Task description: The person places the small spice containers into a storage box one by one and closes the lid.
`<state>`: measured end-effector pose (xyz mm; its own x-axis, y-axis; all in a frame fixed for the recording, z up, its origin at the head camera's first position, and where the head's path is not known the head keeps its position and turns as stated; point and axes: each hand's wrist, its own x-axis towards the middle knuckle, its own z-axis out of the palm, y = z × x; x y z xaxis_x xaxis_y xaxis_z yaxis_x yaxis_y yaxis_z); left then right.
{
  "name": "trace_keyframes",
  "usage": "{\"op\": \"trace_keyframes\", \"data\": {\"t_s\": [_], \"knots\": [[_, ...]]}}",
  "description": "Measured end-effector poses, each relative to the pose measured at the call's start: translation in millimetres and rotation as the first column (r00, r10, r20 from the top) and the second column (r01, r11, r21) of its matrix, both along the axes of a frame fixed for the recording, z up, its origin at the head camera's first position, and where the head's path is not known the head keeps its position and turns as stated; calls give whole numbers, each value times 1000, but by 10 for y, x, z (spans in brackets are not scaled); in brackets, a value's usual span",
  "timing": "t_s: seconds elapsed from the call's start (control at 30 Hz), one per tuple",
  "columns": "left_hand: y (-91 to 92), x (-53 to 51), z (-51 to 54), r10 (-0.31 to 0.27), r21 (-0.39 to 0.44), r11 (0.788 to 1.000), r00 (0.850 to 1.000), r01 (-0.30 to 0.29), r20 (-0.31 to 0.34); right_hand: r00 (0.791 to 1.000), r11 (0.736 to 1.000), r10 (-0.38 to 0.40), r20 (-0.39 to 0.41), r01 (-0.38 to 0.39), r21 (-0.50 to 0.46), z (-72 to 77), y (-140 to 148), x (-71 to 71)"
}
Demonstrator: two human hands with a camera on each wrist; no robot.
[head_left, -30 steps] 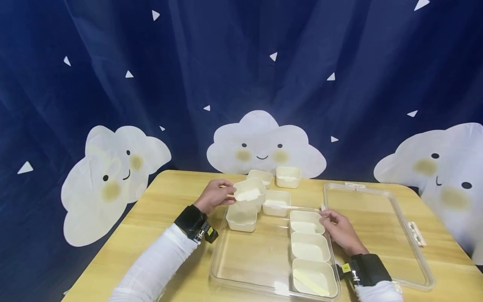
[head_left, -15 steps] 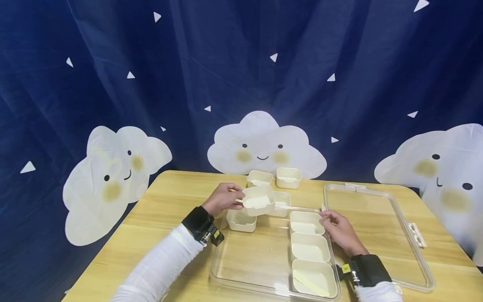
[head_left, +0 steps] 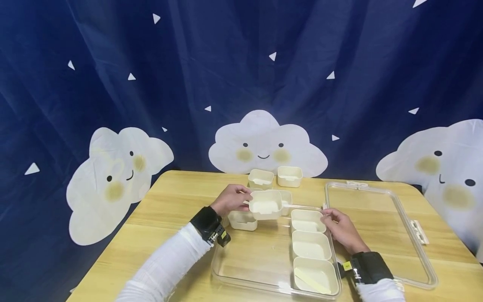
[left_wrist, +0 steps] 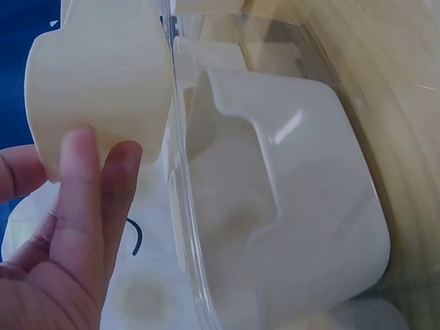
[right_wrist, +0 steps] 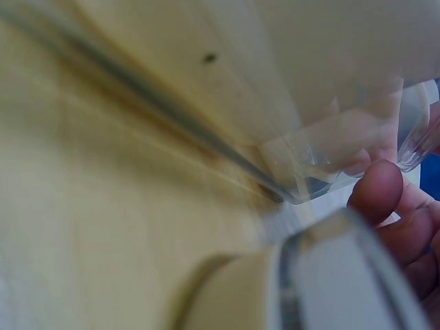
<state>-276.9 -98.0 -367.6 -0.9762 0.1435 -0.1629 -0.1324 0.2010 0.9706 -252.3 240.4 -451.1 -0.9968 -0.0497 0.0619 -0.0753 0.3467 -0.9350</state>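
In the head view my left hand (head_left: 232, 199) pinches the left edge of a cream cup (head_left: 266, 204), held up over the back of a clear box (head_left: 249, 278). The left wrist view shows the fingers of that hand (left_wrist: 75, 206) on the wall of the raised cup (left_wrist: 100, 82). My right hand (head_left: 344, 230) holds the box's right rim at its back corner, beside the rearmost of three cups (head_left: 307, 221) lined up along that side. Another cup (head_left: 243, 222) sits in the box's back left corner.
Behind the box stand two cups (head_left: 261, 179) (head_left: 289, 176), with another partly hidden by the raised one. A clear lid (head_left: 396, 201) with white latches lies on the table (head_left: 151, 214) to the right. A cloud-patterned curtain (head_left: 241, 63) hangs behind.
My left hand has moved right with its cup, which has come away from over the back left cup toward the middle of the box. The right hand has stayed at the rim.
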Motion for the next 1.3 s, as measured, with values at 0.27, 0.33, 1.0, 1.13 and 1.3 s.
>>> {"op": "trace_keyframes", "data": {"t_s": [0.27, 0.33, 1.0, 1.13, 1.3], "knots": [[70, -18, -51, -32, -36, 999, 999, 31, -21, 1000, 1000, 2, -4, -2, -9, -19, 3, -16], [84, -9, -60, -38, -45, 998, 999, 37, -22, 1000, 1000, 1, -4, -1, -10, -26, 0, -17], [240, -27, -126, -29, -102, 994, 1000, 28, -10, 1000, 1000, -6, 11, 5, 13, -7, 4, -35], [261, -28, -173, -29, -117, 993, 999, 27, -17, 1000, 1000, -10, 15, 10, 15, -8, 5, -25], [289, -45, -199, -25, -120, 992, 999, 22, -28, 1000, 1000, -16, 16, 16, 8, -8, 7, -17]]}}
